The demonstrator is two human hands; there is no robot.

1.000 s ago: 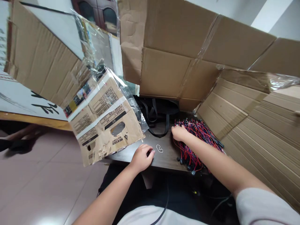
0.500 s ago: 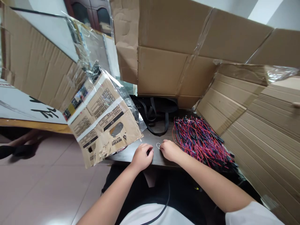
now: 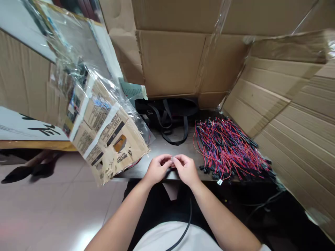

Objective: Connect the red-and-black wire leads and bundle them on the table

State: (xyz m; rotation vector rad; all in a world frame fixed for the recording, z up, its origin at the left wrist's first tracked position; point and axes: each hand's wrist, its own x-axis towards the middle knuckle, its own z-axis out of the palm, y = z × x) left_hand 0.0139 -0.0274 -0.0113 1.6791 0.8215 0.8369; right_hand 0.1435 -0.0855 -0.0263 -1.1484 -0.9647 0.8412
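Note:
Both hands meet fingertip to fingertip above the near edge of the dark table point(image 3: 157, 148). My left hand point(image 3: 156, 169) is closed, fingers curled and thumb pressed in. A little red and black shows around its fingers, too small to name. My right hand point(image 3: 187, 169) is closed in a pinch against it. At the touching fingertips a bit of a thin whitish loop point(image 3: 172, 158) shows; most of it is hidden by the fingers. Right of my right hand lies a big heap of red and black wires point(image 3: 227, 150) with black sleeves, and one small white connector point(image 3: 219, 182) hangs at its front.
A torn, taped cardboard box point(image 3: 104, 139) with clear plastic stands at the left. Behind the hands lies a black bag point(image 3: 167, 109) with straps. Cardboard panels point(image 3: 172, 62) wall the back and right side. Another person's feet point(image 3: 31, 172) show at far left.
My right hand has moved left with the whitish loop and now meets my left hand. The view has tilted down and shifted slightly, and more of the wire heap's front shows.

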